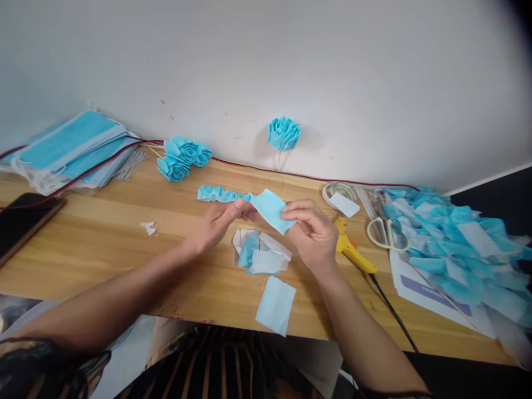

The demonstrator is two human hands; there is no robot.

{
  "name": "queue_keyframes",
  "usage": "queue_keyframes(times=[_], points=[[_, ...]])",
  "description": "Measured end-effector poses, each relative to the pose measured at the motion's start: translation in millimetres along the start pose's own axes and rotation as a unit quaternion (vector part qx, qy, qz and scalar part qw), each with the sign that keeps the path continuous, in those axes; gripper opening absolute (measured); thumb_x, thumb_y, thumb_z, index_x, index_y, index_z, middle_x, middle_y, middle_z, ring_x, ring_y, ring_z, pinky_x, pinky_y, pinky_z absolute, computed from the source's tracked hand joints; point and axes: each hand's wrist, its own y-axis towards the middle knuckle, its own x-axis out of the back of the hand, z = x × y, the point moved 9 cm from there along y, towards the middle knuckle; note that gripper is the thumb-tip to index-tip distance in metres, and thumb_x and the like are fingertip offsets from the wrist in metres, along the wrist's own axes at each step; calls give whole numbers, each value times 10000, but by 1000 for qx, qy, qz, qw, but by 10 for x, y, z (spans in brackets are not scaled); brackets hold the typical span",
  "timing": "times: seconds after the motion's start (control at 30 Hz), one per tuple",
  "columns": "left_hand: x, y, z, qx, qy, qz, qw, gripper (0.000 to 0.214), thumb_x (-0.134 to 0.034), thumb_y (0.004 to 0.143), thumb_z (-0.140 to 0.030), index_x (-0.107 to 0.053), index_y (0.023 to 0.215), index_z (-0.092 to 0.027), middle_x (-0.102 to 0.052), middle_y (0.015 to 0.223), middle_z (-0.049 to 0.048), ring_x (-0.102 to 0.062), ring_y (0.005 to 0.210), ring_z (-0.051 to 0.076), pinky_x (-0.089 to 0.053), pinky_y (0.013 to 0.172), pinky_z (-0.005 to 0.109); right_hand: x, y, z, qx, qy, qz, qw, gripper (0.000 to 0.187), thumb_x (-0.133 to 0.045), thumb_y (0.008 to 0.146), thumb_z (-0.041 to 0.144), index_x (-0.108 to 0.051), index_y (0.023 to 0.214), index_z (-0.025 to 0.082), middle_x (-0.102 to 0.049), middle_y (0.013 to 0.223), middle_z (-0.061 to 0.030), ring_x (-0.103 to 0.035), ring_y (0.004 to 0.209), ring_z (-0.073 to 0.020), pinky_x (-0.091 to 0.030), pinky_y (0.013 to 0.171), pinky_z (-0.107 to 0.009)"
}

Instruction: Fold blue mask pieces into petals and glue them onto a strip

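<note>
Between my two hands a light blue fabric piece (pixel 271 208) is stretched at a slant above the table. My left hand (pixel 226 219) pinches its left end, and my right hand (pixel 312 230) grips its right edge between thumb and fingers. Behind my left hand lies a row of folded blue petals (pixel 222 194). Below the hands is a small heap of white and blue pieces (pixel 266 260), some of them overlapping. Nearer to me, a single flat blue rectangle (pixel 276 305) lies at the table's front edge.
A yellow glue gun (pixel 353 252) with a black cord lies right of my right hand. Beyond it are scissors (pixel 387 235) and a pile of blue pieces (pixel 461 244). Fabric flowers (pixel 180 158), another flower (pixel 284 134), stacked masks (pixel 78 144) and a phone (pixel 27 221) are also here.
</note>
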Motion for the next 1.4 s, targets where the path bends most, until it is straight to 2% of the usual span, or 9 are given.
queue_keyframes(times=[0.1, 0.2, 0.37, 0.5, 0.6, 0.87, 1.07, 1.2, 1.4], points=[[-86, -2, 106, 30, -69, 27, 997, 448, -636, 861, -601, -714, 776, -168, -733, 849, 51, -652, 860, 203, -494, 821, 304, -118, -20, 59, 32, -28, 40, 998, 368, -570, 833, -24, -725, 929, 296, -701, 994, 7, -688, 927, -147, -567, 839, -331], [-32, 24, 232, 62, -138, -26, 988, 336, -753, 780, -498, -704, 723, -171, -695, 745, 10, -613, 745, 153, -484, 757, 269, -255, -52, 78, 42, -36, 99, 994, 420, -491, 863, -32, -720, 992, 296, -709, 1068, -6, -687, 1007, -153, -563, 889, -347], [35, 51, 250, 68, -133, -69, 986, 266, -763, 750, -407, -693, 663, -165, -653, 649, -8, -571, 652, 124, -471, 682, 245, -211, -58, -85, -70, 71, 81, 992, 348, -491, 961, 104, -663, 1180, 313, -685, 1250, -24, -623, 1223, -182, -488, 1067, -404], [-48, 29, 183, 44, -105, -27, 993, 251, -723, 788, -408, -720, 732, -163, -687, 706, 7, -605, 690, 145, -488, 702, 265, -253, -103, -240, -157, 94, 87, 979, 325, -597, 961, 295, -620, 1284, 315, -696, 1245, -36, -655, 1152, -202, -515, 1007, -394], [-83, 2, 151, 20, -56, -14, 998, 242, -714, 807, -402, -723, 749, -167, -685, 710, 13, -616, 720, 162, -482, 712, 276, -331, -122, -284, -168, 66, 103, 978, 271, -646, 927, 335, -675, 1192, 285, -725, 1131, -31, -679, 1025, -188, -531, 933, -366], [-166, -10, 98, -4, -22, 19, 1000, 204, -676, 845, -325, -732, 723, -171, -703, 769, 32, -616, 757, 156, -461, 717, 270, -219, -93, -309, -189, 14, 33, 981, 63, -670, 872, 269, -716, 853, 231, -725, 825, 7, -659, 769, -144, -520, 746, -287], [-72, 43, 271, 93, -257, -29, 962, 227, -816, 743, -348, -686, 806, -172, -659, 649, -9, -562, 601, 104, -435, 613, 225, 84, -132, -561, -256, 83, -109, 957, 147, -709, 835, 365, -719, 868, 222, -718, 820, 6, -641, 757, -146, -529, 732, -283], [-156, 51, 311, 137, -365, 13, 921, 309, -876, 694, -290, -606, 794, -176, -667, 621, -7, -591, 574, 112, -431, 587, 219, 138, -151, -655, -278, 101, -138, 945, 167, -734, 803, 371, -717, 855, 213, -705, 810, 8, -626, 745, -142, -527, 738, -288], [-203, 50, 367, 149, -406, 37, 901, 377, -921, 645, -333, -599, 695, -144, -712, 654, 22, -622, 549, 110, -481, 602, 235, 146, -157, -660, -286, 114, -148, 940, 162, -749, 788, 362, -720, 844, 212, -702, 801, 4, -625, 736, -144, -527, 733, -296]])
